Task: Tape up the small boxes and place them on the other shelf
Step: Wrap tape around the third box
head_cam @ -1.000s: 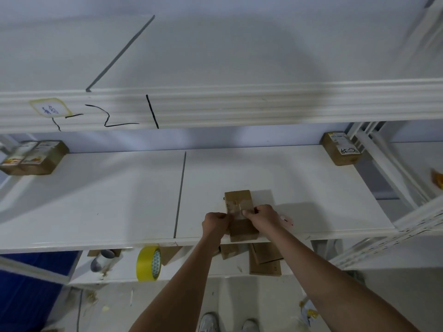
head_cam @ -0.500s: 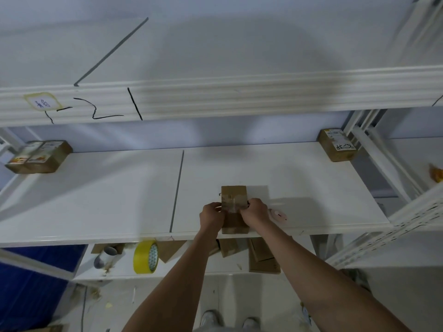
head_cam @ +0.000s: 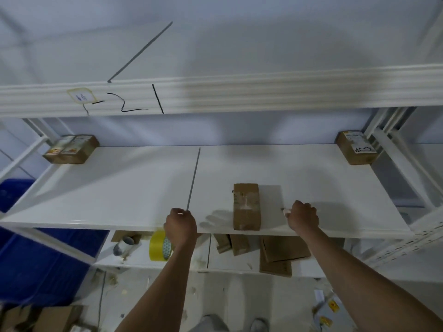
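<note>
The small box (head_cam: pixel 246 206) lies flat near the front edge of the middle shelf (head_cam: pixel 124 188), right of its centre seam, with a strip of clear tape across its top; neither hand touches it. At its 9 o'clock the left hand (head_cam: pixel 180 226) hangs over the shelf's front edge, fingers curled under, holding nothing that can be seen. At the box's 3 o'clock the right hand (head_cam: pixel 302 218) has its fingers curled round a clear tape roll (head_cam: pixel 286 212), mostly hidden. Far at 10 o'clock two labelled boxes (head_cam: pixel 71 149) sit at the shelf's back left corner, and at 2 o'clock another labelled box (head_cam: pixel 356 147) sits at the back right. On the lower shelf (head_cam: pixel 225 262), at 7 o'clock, stands a yellow tape roll (head_cam: pixel 159 246), with flat cardboard pieces (head_cam: pixel 279 254) at 5 o'clock.
</note>
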